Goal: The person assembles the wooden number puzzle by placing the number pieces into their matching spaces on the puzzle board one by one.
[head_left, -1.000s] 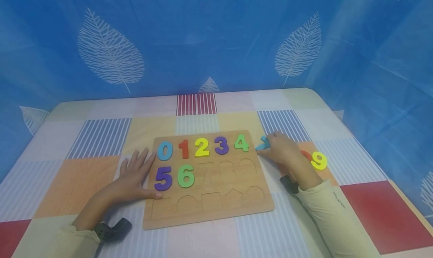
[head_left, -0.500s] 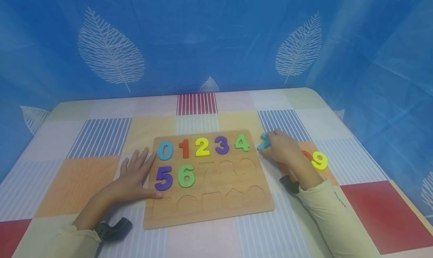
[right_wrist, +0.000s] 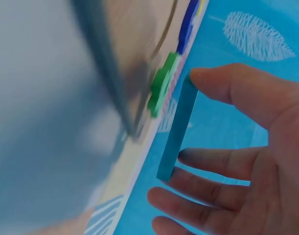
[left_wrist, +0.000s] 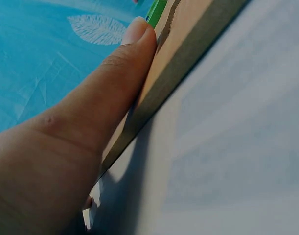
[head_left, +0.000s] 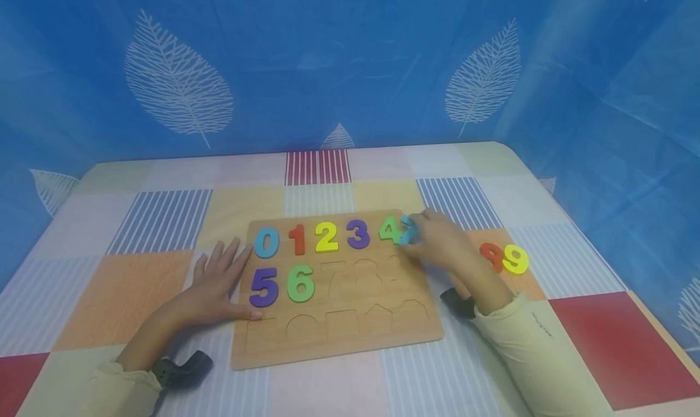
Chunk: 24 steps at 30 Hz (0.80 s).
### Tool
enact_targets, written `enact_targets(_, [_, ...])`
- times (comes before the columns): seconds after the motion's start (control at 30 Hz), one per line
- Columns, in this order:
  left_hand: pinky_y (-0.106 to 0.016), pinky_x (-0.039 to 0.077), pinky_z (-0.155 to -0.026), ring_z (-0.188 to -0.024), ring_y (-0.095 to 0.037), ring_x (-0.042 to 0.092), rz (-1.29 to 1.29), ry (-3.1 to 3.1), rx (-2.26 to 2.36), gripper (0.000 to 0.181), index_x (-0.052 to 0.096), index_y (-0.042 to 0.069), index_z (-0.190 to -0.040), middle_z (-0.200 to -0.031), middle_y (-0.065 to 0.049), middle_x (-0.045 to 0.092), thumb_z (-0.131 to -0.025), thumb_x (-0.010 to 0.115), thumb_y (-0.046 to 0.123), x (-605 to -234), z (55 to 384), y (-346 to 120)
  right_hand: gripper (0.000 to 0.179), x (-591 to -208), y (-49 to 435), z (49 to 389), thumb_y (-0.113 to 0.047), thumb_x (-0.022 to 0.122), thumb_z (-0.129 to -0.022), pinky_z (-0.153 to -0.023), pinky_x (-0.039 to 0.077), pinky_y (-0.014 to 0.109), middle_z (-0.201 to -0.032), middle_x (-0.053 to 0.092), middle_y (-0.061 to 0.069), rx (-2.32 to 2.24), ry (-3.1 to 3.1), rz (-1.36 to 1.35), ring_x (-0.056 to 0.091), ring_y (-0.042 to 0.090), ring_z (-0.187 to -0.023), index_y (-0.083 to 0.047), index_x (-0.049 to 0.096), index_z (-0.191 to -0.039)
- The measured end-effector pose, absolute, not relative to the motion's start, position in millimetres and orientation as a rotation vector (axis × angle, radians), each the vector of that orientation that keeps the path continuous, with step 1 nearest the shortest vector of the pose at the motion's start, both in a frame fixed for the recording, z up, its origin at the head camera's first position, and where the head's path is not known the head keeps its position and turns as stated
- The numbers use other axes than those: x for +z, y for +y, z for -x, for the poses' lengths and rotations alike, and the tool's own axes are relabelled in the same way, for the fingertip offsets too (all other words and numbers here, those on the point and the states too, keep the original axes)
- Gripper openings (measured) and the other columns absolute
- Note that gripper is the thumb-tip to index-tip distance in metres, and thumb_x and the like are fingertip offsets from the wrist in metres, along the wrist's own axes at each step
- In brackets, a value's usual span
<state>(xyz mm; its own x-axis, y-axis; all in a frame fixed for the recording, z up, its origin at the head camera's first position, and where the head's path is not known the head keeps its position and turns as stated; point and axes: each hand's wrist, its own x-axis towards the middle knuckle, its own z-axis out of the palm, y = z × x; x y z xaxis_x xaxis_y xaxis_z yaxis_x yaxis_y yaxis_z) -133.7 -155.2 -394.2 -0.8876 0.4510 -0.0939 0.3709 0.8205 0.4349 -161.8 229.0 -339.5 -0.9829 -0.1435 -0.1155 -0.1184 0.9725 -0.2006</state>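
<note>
A wooden number puzzle board lies on the table in the head view. My left hand rests at its left edge with fingers spread; the thumb lies over the board's edge in the left wrist view. Between thumb and fingers, my right hand pinches a blue number piece at the board's upper right, beside the green 4. In the right wrist view this blue piece is seen edge-on, raised off the board. Fingers hide part of its shape in the head view.
Pieces 0 to 3, such as the purple 3, share the top row with the 4. Below sit a purple 5 and green 6, beside bare recesses. A red number piece and yellow 9 lie right of the board.
My right hand has moved left with the blue number piece, from beside the board to over its upper right edge. More of the red piece shows. The left hand stays put.
</note>
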Motion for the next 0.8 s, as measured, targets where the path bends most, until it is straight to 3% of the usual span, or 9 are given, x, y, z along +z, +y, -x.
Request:
enact_targets(0.2, [-0.069, -0.006, -0.100, -0.134, -0.051, -0.007, -0.659, 2.828, 0.602, 0.116, 0.015, 0.001, -0.144, -0.149, -0.030, 0.003, -0.062, 0.071, 0.061, -394.5, 133.7, -156.9, 0.067, -336.5, 210.8, 156.8, -0.038, 0.066, -0.078, -0.073, 0.049, 0.037, -0.106, 0.052, 0.013, -0.339, 2.994, 0.350, 0.051, 0.022, -0.087, -0.001, 0.047, -0.130])
enact_targets(0.47, [-0.067, -0.009, -0.101, -0.134, -0.050, -0.010, -0.636, 2.809, 0.606, 0.115, 0.015, 0.000, -0.144, -0.149, -0.029, 0.001, -0.063, 0.070, 0.060, -395.9, 135.3, -157.5, 0.062, -335.6, 190.5, 147.2, -0.035, 0.067, -0.079, -0.089, 0.048, 0.042, -0.115, 0.051, 0.012, -0.402, 2.972, 0.469, 0.053, 0.026, -0.103, -0.002, 0.050, -0.128])
enact_targets(0.8, [-0.067, -0.011, -0.101, -0.135, -0.048, -0.013, -0.620, 2.795, 0.615, 0.117, 0.012, 0.003, -0.146, -0.150, -0.027, -0.001, -0.063, 0.068, 0.063, -394.7, 134.9, -156.8, 0.064, -336.2, 179.0, 141.3, -0.038, 0.068, -0.078, -0.084, 0.049, 0.039, -0.112, 0.053, 0.013, -0.368, 2.974, 0.575, 0.054, 0.021, -0.094, -0.002, 0.050, -0.128])
